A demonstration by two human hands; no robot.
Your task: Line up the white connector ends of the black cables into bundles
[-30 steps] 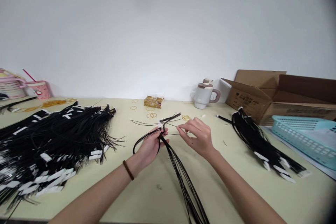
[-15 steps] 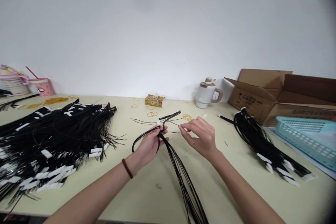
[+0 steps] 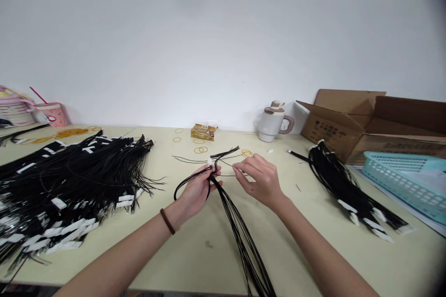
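Note:
My left hand (image 3: 197, 190) is closed around a bundle of black wires (image 3: 234, 222), which loops over the wrist side and hangs down toward the table's front edge. A white connector (image 3: 209, 161) pokes up above the left fingers, and loose wire ends fan out beyond it. To the right of the bundle, my right hand (image 3: 258, 178) pinches a thin black wire (image 3: 228, 164) between thumb and forefinger. A second thin strand runs toward the same fingers; whether it is held too I cannot tell.
A large heap of black wires with white connectors (image 3: 87, 181) covers the left side. Rubber bands (image 3: 200, 150) lie near a small yellow box (image 3: 203, 132). At the right are a mug (image 3: 268, 125), another wire bundle (image 3: 334, 181), a cardboard box (image 3: 334, 134) and a teal basket (image 3: 393, 176).
My right hand has shifted slightly left, nearer the bundle, still pinching the thin wire. The left hand keeps its hold almost in place. The whole view has moved a little.

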